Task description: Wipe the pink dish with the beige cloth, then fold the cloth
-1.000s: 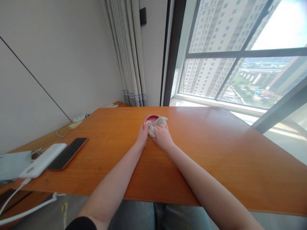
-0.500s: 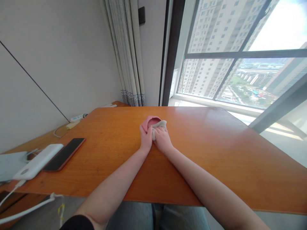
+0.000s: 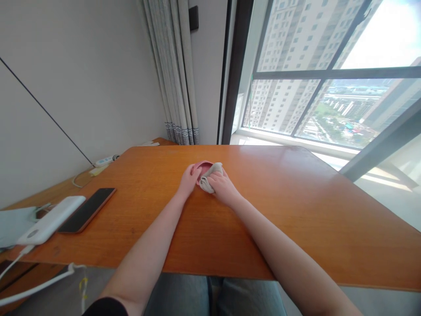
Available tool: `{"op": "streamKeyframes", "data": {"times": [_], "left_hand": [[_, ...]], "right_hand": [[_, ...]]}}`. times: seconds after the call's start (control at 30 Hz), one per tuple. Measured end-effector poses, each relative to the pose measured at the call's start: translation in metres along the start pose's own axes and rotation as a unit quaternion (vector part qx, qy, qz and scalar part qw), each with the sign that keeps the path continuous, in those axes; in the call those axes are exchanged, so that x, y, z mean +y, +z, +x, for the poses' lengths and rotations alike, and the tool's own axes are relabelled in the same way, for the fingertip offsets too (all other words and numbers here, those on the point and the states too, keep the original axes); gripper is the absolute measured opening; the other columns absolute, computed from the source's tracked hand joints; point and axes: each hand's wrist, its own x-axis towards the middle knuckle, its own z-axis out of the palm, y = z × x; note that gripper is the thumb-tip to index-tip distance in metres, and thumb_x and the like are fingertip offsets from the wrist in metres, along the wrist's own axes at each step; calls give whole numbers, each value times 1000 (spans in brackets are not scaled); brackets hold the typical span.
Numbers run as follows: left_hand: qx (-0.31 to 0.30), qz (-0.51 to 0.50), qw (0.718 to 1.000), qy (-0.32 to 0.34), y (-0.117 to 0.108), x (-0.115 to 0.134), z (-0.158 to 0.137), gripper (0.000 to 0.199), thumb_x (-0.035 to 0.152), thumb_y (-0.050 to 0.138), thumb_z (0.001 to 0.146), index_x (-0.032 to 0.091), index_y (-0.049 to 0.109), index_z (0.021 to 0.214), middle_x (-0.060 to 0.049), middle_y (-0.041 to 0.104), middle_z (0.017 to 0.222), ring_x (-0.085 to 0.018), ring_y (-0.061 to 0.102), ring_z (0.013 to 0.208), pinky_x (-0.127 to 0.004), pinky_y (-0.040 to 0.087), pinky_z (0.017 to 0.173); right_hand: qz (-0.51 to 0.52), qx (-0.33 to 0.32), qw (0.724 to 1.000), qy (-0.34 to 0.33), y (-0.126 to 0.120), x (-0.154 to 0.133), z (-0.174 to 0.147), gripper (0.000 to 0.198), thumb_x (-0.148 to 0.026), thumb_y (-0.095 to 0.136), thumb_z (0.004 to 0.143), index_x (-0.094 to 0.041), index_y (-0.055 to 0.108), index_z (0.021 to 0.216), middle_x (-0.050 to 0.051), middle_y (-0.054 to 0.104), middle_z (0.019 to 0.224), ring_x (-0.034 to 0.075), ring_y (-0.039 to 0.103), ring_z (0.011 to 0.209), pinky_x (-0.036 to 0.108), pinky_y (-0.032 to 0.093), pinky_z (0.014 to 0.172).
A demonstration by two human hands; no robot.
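A small pink bowl-like piece (image 3: 204,164) is tilted toward me above the middle of the table; its lower part is hidden by my hands and a cloth. On its left side my left hand (image 3: 188,180) is closed around the rim. My right hand (image 3: 221,184) grips a light grey cloth (image 3: 206,183), bunched and pressed against the pink piece's right and near side. Both forearms reach in from the bottom of the view.
The brown wooden table (image 3: 296,210) spreads out on both sides. To the left lie a dark-screened phone (image 3: 88,210), a white power bank (image 3: 52,219) with a cable, and a pale sheet (image 3: 16,224). A power strip (image 3: 105,161) rests near the wall; a window (image 3: 312,101) is at the right.
My left hand has shifted left, from the near side to the pink piece's left edge. The cloth and my right hand have moved slightly left, and the pink piece has turned.
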Motion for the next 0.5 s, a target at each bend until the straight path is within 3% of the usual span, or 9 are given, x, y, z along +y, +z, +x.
{"op": "streamKeyframes", "data": {"times": [0.1, 0.17, 0.23, 0.37, 0.5], "left_hand": [[73, -120, 990, -27, 23, -6, -13, 41, 39, 58, 80, 21, 48, 115, -4, 60, 97, -17, 58, 91, -28, 46, 78], [90, -168, 981, -21, 36, -12, -18, 41, 37, 57, 81, 23, 45, 117, -4, 57, 109, -17, 56, 101, -28, 44, 86], [89, -177, 980, -21, 40, -17, -19, 32, 31, 55, 81, 23, 48, 111, -3, 56, 109, -16, 55, 101, -28, 44, 89], [99, -147, 983, -40, 28, -13, -11, 21, 22, 49, 78, 21, 53, 99, -2, 57, 99, -15, 55, 90, -28, 44, 84], [95, -106, 990, -23, 8, 0, -1, 23, 18, 45, 76, 20, 56, 95, -3, 59, 98, -17, 55, 90, -29, 44, 82]], "right_hand": [[-13, 11, 998, 60, 2, -5, -1, 10, -18, 55, 80, -19, 59, 88, 5, 60, 84, 22, 46, 86, 44, 25, 100], [-11, 21, 995, 95, 4, -11, -1, 11, -19, 54, 81, -18, 59, 90, 6, 61, 85, 22, 46, 86, 46, 25, 99], [-9, 21, 994, 110, 6, -17, 0, 11, -19, 54, 81, -18, 60, 90, 6, 61, 85, 22, 46, 86, 46, 25, 100], [-26, 14, 992, 120, 7, -27, 5, 13, -18, 54, 81, -18, 61, 93, 5, 59, 86, 22, 46, 87, 48, 24, 100], [-63, 21, 995, 69, 4, -26, 7, 17, -16, 48, 86, -19, 62, 94, 5, 58, 85, 20, 46, 85, 48, 22, 103]]}}
